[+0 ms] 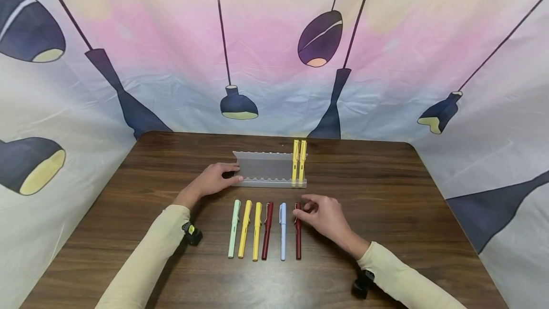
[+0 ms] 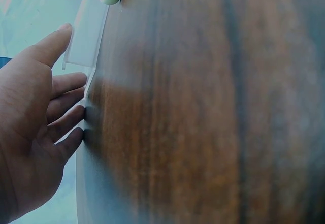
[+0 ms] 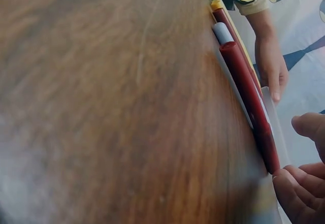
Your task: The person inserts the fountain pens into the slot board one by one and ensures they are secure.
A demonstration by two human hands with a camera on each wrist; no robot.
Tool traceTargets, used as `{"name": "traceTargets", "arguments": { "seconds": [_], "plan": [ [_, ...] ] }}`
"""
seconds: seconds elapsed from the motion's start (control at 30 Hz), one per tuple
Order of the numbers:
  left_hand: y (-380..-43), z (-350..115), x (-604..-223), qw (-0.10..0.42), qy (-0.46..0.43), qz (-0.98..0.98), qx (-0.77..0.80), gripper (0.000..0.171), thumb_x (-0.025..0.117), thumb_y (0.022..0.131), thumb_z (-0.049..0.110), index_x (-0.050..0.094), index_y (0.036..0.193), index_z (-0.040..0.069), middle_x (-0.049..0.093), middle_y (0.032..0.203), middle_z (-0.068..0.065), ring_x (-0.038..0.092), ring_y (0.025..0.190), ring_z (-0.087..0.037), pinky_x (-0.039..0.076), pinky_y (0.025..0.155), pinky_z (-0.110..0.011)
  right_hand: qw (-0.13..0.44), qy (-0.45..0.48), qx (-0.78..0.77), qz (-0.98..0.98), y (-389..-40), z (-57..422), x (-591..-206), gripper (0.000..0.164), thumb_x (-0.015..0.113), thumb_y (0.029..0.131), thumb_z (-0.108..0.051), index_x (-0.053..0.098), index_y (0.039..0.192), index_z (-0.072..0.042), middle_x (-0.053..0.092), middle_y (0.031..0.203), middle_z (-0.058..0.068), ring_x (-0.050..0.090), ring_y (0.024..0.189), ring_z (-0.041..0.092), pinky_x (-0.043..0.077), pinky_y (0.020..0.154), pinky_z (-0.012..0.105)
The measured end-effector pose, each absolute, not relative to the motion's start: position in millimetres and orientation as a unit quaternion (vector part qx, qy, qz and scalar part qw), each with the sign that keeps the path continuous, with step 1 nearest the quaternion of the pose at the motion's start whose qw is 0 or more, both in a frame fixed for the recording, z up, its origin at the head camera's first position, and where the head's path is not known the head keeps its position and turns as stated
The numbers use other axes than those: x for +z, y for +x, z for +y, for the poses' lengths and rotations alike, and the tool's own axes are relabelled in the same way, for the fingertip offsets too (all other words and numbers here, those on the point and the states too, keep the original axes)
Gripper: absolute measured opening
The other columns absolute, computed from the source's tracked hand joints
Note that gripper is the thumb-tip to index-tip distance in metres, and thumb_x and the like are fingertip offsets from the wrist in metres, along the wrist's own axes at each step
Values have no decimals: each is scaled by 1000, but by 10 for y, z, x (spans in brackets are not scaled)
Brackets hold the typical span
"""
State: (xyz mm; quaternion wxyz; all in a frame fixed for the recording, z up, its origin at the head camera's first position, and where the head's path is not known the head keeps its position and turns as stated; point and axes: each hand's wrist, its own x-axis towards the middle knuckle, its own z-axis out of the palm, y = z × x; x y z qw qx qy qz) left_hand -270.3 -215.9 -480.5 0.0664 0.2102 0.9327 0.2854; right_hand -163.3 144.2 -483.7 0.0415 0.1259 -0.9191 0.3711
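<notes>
A clear pen rack (image 1: 263, 168) with a scalloped edge stands toward the back of the table, two yellow pens (image 1: 299, 161) lying side by side in its right end. My left hand (image 1: 214, 178) is at the rack's left end, its thumb by the front corner and its fingers extended along the side. In front lies a row of capped pens. My right hand (image 1: 323, 216) is over the clip end of the rightmost dark red pen (image 1: 298, 237); in the right wrist view the thumb stands apart from the fingers, whose tips are right at that pen's end.
Left of that pen lie a light blue pen (image 1: 283, 237), another dark red pen (image 1: 267, 232), two more yellow pens (image 1: 257, 235) and a pale green pen (image 1: 234, 230). The brown wooden table (image 1: 364, 170) meets a printed cloth backdrop (image 1: 266, 51) behind it.
</notes>
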Motion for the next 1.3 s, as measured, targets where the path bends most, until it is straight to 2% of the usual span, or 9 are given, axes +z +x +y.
{"name": "traceTargets", "arguments": {
  "seconds": [0.37, 0.9, 1.3],
  "plan": [
    [-2686, -2168, -4799, 62, 213, 931, 289, 62, 64, 99, 51, 63, 140, 5, 54, 151, -14, 44, 144, -36, 38, 114, -56, 28, 132, 337, -932, -1653, 1372, -4896, 53, 86, 81, -46, 77, 116, -8, 63, 71, -17, 53, 61, 0, 51, 69, 30],
    [-2685, -2165, -4799, 66, 210, 932, 288, 63, 63, 99, 52, 62, 141, 5, 53, 151, -13, 43, 144, -37, 37, 115, -57, 8, 141, 311, -940, -1696, 1313, -4933, 52, 85, 82, -45, 76, 117, -7, 53, 63, -13, 43, 52, 2, 36, 51, 21],
    [-2678, -2165, -4784, 63, 212, 930, 292, 63, 63, 99, 52, 62, 140, 4, 54, 151, -14, 43, 144, -37, 37, 115, -57, 15, 146, 317, -937, -1703, 1304, -4942, 40, 86, 83, -35, 77, 110, -8, 53, 58, -15, 45, 48, 0, 38, 50, 22]
  ]
}}
